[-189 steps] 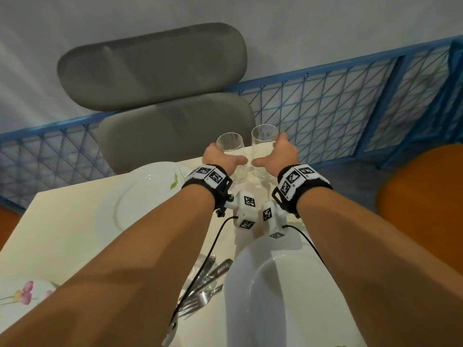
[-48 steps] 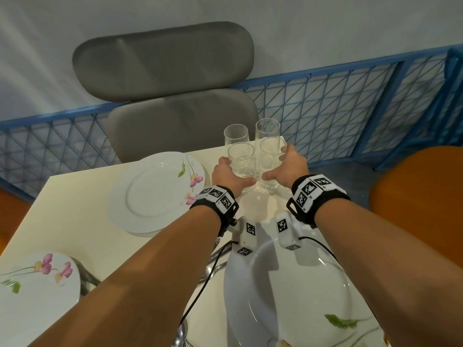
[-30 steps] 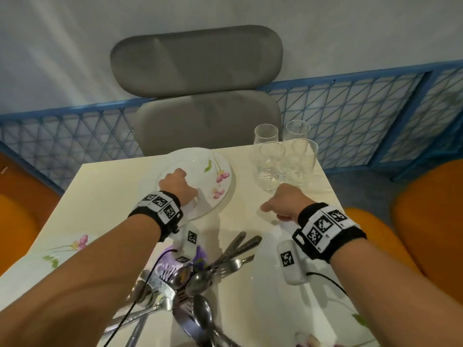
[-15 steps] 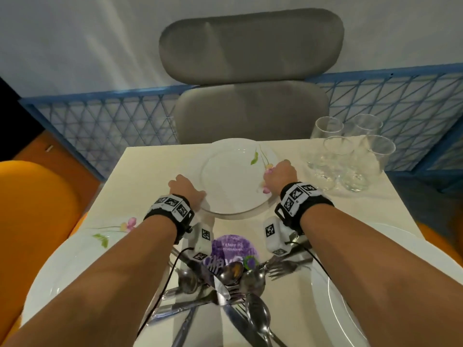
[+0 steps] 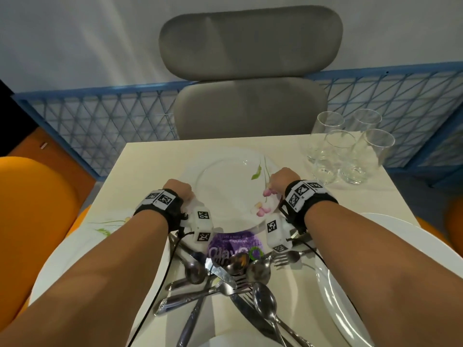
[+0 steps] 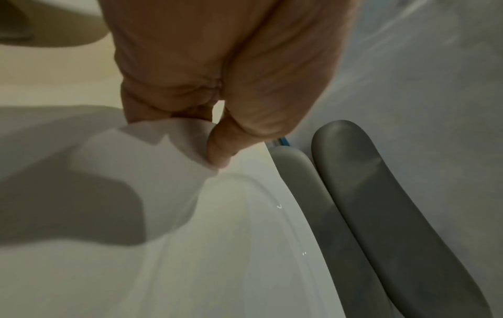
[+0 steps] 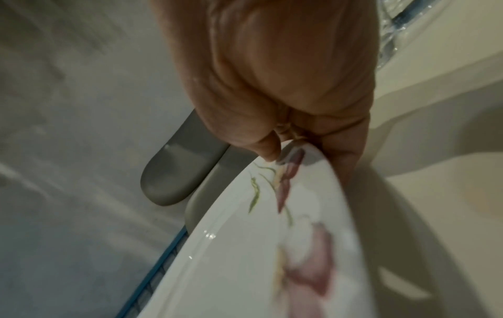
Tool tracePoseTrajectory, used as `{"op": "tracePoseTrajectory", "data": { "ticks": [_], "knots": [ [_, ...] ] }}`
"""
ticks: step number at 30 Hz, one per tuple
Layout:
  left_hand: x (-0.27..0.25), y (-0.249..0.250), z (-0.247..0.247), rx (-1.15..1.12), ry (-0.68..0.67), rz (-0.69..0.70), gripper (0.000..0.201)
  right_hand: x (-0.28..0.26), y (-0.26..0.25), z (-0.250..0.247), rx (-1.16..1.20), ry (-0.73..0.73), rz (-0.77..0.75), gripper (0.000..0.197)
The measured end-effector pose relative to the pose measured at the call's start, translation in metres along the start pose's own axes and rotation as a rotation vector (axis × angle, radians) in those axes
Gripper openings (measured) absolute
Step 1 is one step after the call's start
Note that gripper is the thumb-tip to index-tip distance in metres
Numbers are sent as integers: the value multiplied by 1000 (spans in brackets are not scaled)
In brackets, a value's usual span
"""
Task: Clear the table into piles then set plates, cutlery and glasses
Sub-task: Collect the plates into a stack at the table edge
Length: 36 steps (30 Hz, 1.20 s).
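Observation:
A white plate with pink flowers [image 5: 230, 189] lies at the far middle of the cream table [image 5: 390, 196]. My left hand [image 5: 179, 190] pinches its left rim, thumb on top in the left wrist view [image 6: 217, 150]. My right hand [image 5: 283, 179] pinches the right rim by the flower print [image 7: 288, 163]. In the right wrist view the plate [image 7: 245, 247] looks tilted, its rim raised off the table. Several clear glasses [image 5: 345, 146] stand grouped at the far right corner. A heap of spoons, forks and knives [image 5: 225, 279] lies in the middle, nearer me.
Another flowered plate [image 5: 82, 241] sits at the left edge and a white plate [image 5: 350, 284] at the right. A purple round label [image 5: 235, 246] shows under the cutlery. A grey chair [image 5: 250, 71] stands beyond the far edge, with blue mesh fencing [image 5: 100, 126] behind. Orange seats flank the table.
Both hands left the glasses at the far right corner and moved left to the flowered plate. The left took its rim first, then the right; both now pinch it.

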<state>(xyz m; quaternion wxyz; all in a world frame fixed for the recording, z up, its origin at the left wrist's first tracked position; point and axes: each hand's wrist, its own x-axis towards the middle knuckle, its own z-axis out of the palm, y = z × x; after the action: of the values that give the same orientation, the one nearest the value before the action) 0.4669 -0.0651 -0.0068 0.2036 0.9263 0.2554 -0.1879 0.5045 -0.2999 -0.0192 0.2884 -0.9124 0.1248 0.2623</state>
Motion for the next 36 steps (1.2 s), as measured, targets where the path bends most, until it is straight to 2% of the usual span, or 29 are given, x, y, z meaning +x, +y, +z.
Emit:
{"op": "tracePoseTrajectory", "data": {
  "ticks": [3,6,7,9,12,15,19,22,23,24,25,27,29,30,31,32,33,35,36],
  "knots": [
    [0,-8,-3,83,-9,70,33,-15,3,-3,53,3,-18,22],
    [-9,-10,-8,-154,73,46,31,-37,5,-10,113,118,-10,23],
    [-10,-11,-12,-220,97,45,31,-39,9,-11,140,101,-12,22],
    [-14,-12,-17,-348,137,69,37,-43,24,-14,168,78,-74,34],
    [-26,-8,-23,-451,52,147,44,-69,44,-22,351,144,-53,39],
    [-43,5,-18,-502,-55,197,52,-99,69,-27,545,279,-56,38],
    [-72,33,4,-424,-108,298,55,-147,116,-42,660,210,87,39],
    [-100,62,26,-307,-108,361,52,-177,155,-51,673,308,214,33],
    [-109,71,35,-293,-117,385,52,-187,165,-56,608,309,283,26],
    [-116,80,43,-280,-124,419,53,-193,177,-53,369,359,279,24],
    [-125,90,50,-264,-133,447,53,-204,186,-49,196,357,305,32],
    [-138,107,65,-240,-153,479,55,-214,209,-49,128,288,303,46],
    [-148,122,83,-216,-188,484,57,-213,232,-47,190,329,409,43],
    [-150,125,88,-218,-192,484,58,-208,240,-45,244,349,406,34],
    [-153,130,94,-209,-187,482,58,-207,246,-48,428,336,468,21],
    [-156,136,101,-185,-174,484,57,-211,254,-51,519,333,495,17],
    [-160,140,106,-152,-159,492,55,-211,260,-49,558,369,501,21],
    [-165,147,117,-85,-130,502,49,-215,268,-51,418,323,531,18],
    [-168,150,121,-65,-119,501,46,-216,275,-49,360,353,527,19]
  ]
}}
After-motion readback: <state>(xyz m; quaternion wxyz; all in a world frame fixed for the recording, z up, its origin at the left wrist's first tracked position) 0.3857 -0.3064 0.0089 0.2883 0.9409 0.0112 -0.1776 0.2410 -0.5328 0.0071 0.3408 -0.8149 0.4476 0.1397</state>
